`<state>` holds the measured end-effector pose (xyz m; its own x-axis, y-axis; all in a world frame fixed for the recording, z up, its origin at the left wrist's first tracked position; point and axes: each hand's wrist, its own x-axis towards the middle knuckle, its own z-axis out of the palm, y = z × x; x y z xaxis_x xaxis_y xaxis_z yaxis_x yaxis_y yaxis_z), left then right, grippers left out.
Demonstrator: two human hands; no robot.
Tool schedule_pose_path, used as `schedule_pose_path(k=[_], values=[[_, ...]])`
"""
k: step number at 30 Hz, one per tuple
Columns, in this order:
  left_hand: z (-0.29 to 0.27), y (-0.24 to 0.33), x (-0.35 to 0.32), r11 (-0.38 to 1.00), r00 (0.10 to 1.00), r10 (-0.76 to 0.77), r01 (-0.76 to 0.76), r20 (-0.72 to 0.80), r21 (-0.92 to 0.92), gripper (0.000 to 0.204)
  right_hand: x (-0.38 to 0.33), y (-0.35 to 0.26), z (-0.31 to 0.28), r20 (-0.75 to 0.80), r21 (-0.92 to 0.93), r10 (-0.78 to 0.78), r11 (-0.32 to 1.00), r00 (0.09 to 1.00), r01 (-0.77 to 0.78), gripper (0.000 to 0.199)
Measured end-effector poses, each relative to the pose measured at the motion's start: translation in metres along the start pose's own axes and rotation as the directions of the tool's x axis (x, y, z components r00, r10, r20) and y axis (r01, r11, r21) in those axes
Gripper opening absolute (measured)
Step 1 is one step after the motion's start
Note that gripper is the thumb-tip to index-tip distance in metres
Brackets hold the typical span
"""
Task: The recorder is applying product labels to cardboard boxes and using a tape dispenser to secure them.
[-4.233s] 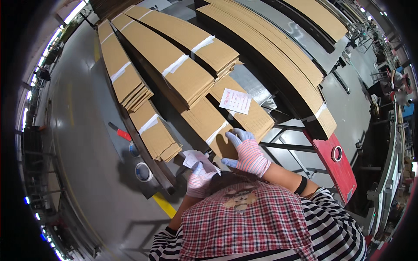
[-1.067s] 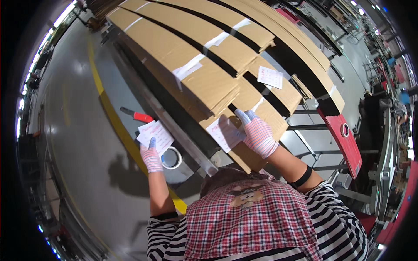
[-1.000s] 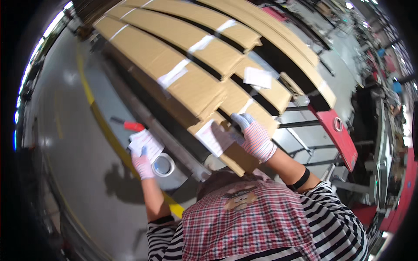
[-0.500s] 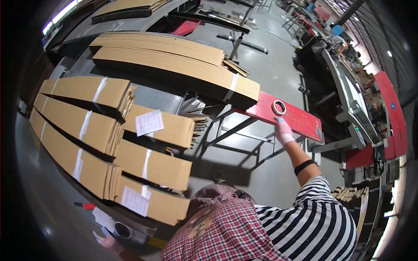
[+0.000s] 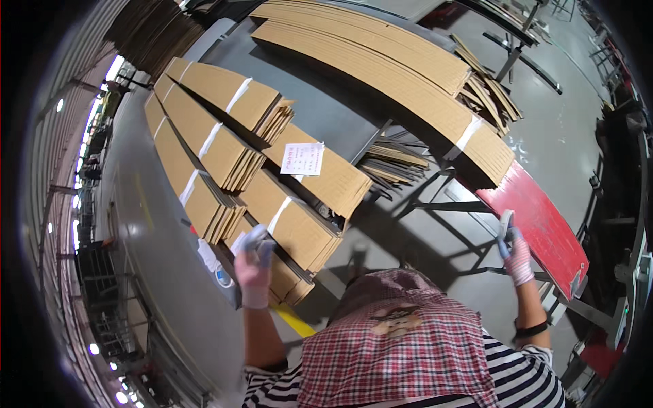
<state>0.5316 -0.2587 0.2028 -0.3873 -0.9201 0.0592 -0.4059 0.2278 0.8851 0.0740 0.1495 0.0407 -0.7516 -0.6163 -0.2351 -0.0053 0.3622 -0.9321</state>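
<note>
My right hand (image 5: 517, 258), in a pink glove with blue-grey fingertips, grips a white roll of tape (image 5: 505, 223) beside the red bench top (image 5: 544, 224). The roll is raised and seen nearly edge-on. My left hand (image 5: 254, 268), gloved the same way, is lifted in front of the near bundles of cardboard strips (image 5: 292, 231). Motion smears its fingers, so whether they hold anything is unclear. White bands wrap the bundles, and a printed paper sheet (image 5: 303, 159) lies on one of them. My left hand partly covers the nearest bundle.
Longer cardboard stacks (image 5: 381, 68) lie across the far side, one end resting on the red bench top. Dark strips (image 5: 394, 160) pile up between the stacks. Left of my left hand are white papers (image 5: 207, 255) and a small blue-and-white roll (image 5: 223, 277). Metal legs stand under the bench.
My view has swung left. My right hand has picked up the roll of tape from the red bench top. My left hand has risen from low beside the papers to in front of the bundles.
</note>
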Motion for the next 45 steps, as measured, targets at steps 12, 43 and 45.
schedule_pose_path(k=[12,43,45], values=[[0.076,-0.028,0.189,0.75,0.831,0.274,-0.499,0.484,0.433,0.036,0.081,-0.067,0.356,0.684,0.675,0.074,0.313,0.726,-0.668,0.076],[0.139,0.048,-0.027,0.903,0.685,-0.151,0.388,0.713,-0.182,0.031,0.049,-0.255,0.157,0.713,0.229,-0.32,0.947,0.624,0.225,0.059],[0.155,-0.018,-0.058,0.999,0.744,-0.027,0.007,0.668,0.032,0.036,0.05,-0.233,0.155,0.69,0.22,-0.305,0.952,0.657,0.212,0.061]])
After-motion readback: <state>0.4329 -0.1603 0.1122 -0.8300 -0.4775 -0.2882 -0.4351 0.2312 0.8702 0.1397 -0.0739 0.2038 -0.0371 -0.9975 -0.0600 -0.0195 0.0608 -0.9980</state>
